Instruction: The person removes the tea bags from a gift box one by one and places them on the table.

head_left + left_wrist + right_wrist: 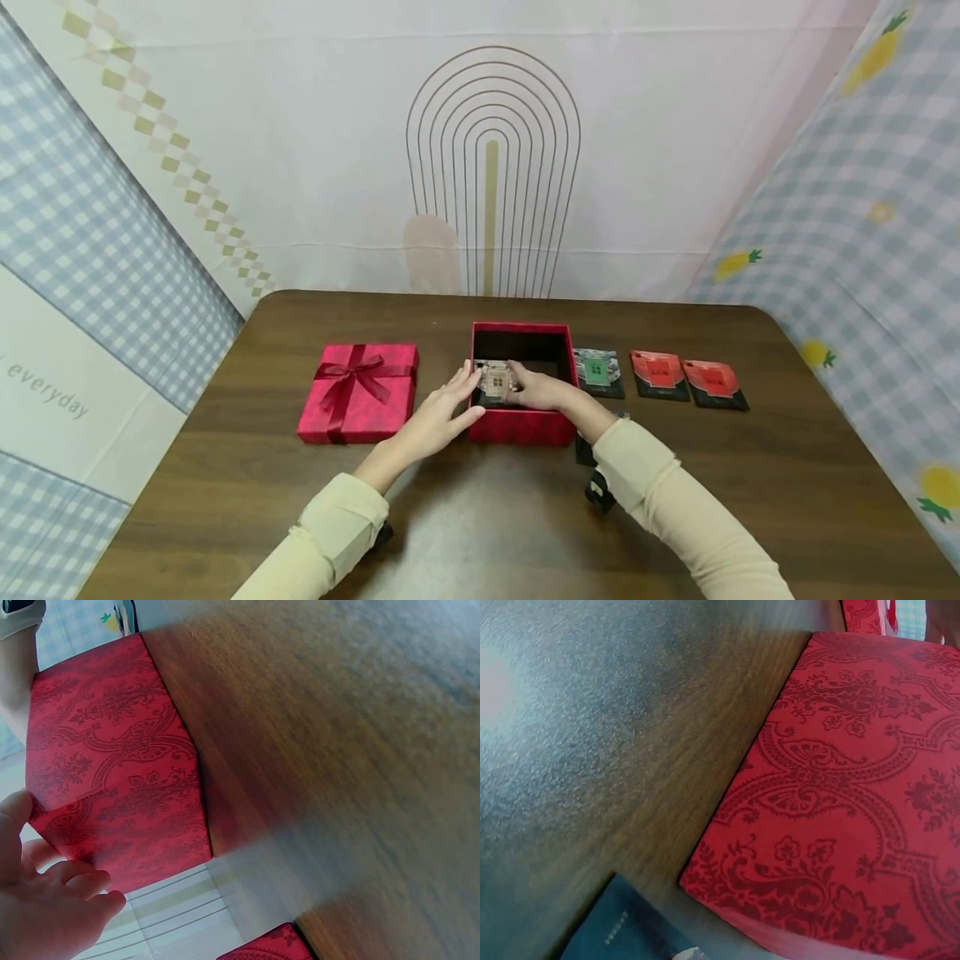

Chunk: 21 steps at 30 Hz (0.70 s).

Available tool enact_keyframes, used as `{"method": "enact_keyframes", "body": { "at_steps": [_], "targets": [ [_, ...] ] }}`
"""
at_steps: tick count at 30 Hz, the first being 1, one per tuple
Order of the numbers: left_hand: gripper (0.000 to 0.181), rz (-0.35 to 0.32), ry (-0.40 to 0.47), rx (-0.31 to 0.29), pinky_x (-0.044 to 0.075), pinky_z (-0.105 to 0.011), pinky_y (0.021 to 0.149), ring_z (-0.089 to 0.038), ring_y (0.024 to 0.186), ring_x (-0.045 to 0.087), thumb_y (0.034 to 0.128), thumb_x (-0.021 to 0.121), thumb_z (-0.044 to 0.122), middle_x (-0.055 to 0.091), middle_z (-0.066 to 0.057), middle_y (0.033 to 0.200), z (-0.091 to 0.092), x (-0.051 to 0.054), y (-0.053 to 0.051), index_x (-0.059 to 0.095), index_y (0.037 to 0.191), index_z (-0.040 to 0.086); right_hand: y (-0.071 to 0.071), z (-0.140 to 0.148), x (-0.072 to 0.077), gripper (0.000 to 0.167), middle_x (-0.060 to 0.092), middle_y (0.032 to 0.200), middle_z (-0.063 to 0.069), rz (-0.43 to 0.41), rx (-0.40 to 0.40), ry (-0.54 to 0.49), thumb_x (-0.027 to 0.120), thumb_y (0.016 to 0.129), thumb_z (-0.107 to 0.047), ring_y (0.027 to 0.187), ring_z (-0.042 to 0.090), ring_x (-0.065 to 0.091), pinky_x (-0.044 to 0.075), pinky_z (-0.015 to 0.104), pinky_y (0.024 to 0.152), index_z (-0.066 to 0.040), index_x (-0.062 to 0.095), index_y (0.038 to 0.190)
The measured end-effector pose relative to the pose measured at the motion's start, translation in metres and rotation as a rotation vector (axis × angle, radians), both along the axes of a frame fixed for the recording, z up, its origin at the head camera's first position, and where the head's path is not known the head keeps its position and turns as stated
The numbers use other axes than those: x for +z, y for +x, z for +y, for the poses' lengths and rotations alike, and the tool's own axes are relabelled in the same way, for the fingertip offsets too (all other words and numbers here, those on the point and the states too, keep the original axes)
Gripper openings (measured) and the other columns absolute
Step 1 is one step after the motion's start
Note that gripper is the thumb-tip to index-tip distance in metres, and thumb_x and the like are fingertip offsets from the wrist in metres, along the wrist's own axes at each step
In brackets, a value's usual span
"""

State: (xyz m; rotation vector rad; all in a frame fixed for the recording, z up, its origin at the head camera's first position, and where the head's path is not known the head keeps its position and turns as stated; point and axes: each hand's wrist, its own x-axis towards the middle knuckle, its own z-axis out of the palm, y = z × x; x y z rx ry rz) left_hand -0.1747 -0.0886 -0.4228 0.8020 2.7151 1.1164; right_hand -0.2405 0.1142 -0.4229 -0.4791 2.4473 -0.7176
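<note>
An open red patterned gift box stands mid-table, its inside dark. My right hand reaches into it over the right wall and pinches the right edge of a beige-and-black flat packet at the box's left side. The left hand rests at the box's left wall, fingers extended, their tips by the rim and the packet. In the left wrist view, the left fingers lie along the red box wall. The right wrist view shows only the outer box wall, with the right hand's grip hidden.
The red lid with a ribbon bow lies to the left. Right of the box lie a green-and-black packet and two red-and-black packets. A dark packet lies near the box's front right, partly under the right forearm.
</note>
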Motion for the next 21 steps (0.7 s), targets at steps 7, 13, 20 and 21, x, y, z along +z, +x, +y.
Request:
{"method": "enact_keyframes", "body": {
  "at_steps": [7,13,20,21],
  "targets": [
    [0.058,0.010,0.001,0.012,0.021,-0.057,0.104,-0.032,0.137,0.019,0.0932,0.052,0.023,0.016,-0.019,0.149,-0.0001,-0.0014,0.0011,0.029,0.142,0.003,0.0013,-0.0001,0.0005,0.063,0.030,0.142,0.027,0.020,-0.057,-0.054,0.050,0.093,-0.021,0.129,0.038,0.032,0.027,0.050,0.104,0.005,0.021,0.142],
    [0.058,0.011,0.007,0.019,0.021,-0.056,0.104,-0.031,0.136,0.019,0.0930,0.053,0.023,0.017,-0.019,0.149,-0.0003,-0.0018,0.0008,0.030,0.141,0.001,0.0004,-0.0003,0.0019,0.051,0.045,0.130,0.027,0.107,-0.148,-0.135,0.048,0.092,-0.019,0.118,0.039,0.044,0.037,0.051,0.095,0.005,0.037,0.135],
    [0.058,0.006,0.009,0.008,0.021,-0.056,0.104,-0.032,0.136,0.019,0.0933,0.052,0.022,0.016,-0.020,0.148,-0.0003,-0.0026,0.0003,0.029,0.141,0.001,-0.0008,0.0016,0.0022,0.047,0.048,0.127,0.025,0.103,-0.150,-0.241,0.048,0.091,-0.016,0.104,0.035,0.054,0.043,0.046,0.088,0.004,0.041,0.133],
    [0.058,0.007,0.010,0.008,0.021,-0.056,0.104,-0.032,0.136,0.019,0.0932,0.052,0.022,0.016,-0.020,0.148,-0.0002,-0.0026,0.0004,0.029,0.141,0.001,-0.0009,0.0018,0.0023,0.047,0.048,0.127,0.025,0.092,-0.136,-0.257,0.048,0.091,-0.016,0.099,0.034,0.057,0.045,0.044,0.085,0.005,0.040,0.133]
  ]
}}
